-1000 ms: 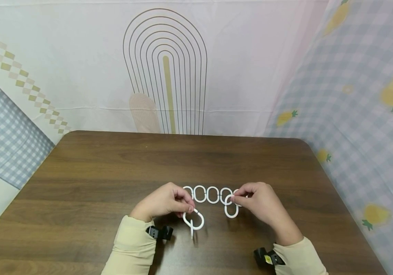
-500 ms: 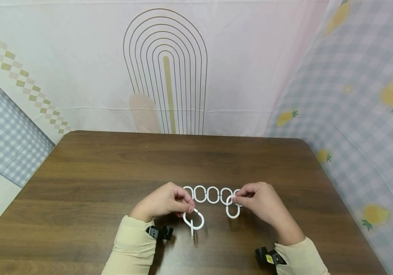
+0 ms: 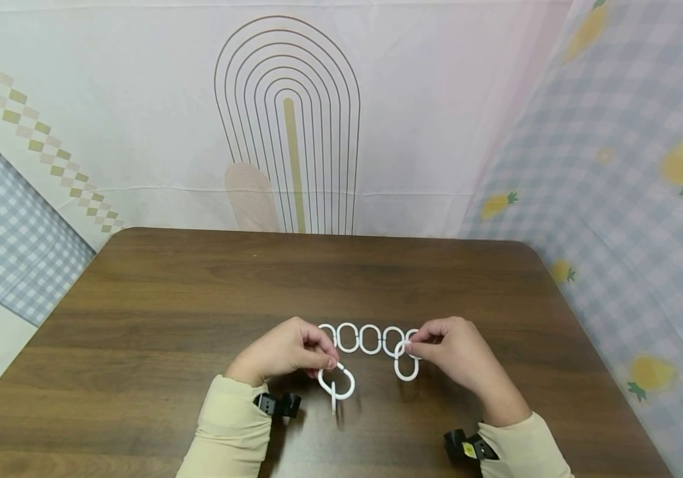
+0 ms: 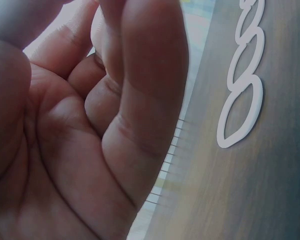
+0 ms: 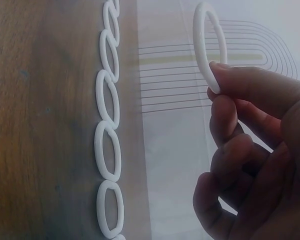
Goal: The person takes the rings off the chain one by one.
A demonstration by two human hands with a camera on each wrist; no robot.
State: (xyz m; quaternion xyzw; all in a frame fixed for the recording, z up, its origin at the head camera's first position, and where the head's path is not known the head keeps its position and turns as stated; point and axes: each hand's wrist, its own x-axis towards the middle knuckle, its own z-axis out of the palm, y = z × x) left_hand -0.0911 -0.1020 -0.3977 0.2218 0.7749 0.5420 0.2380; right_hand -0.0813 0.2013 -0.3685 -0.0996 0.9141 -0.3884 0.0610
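Observation:
My left hand (image 3: 287,348) pinches a white oval plastic link (image 3: 352,385) between thumb and fingers, over the front middle of the table. A second white link (image 3: 334,401) hangs through it, seen edge-on. To the right, my right hand (image 3: 451,348) pinches another white oval link (image 3: 405,379) at its upper end; in the right wrist view this link (image 5: 199,40) stands up from the thumb and fingertip. Beyond both hands lies a row of white links (image 3: 357,338), its ends partly covered by the hands. The left wrist view shows the palm and curled fingers, but not the held link.
Under everything is a brown wooden table (image 3: 198,279) with rounded far corners. A pale printed cloth (image 3: 413,119) hangs behind it, and checked cloth with fruit prints (image 3: 646,252) covers the right side.
My right hand has shifted its link slightly to the right and a touch nearer. The left hand and its two links stay in place.

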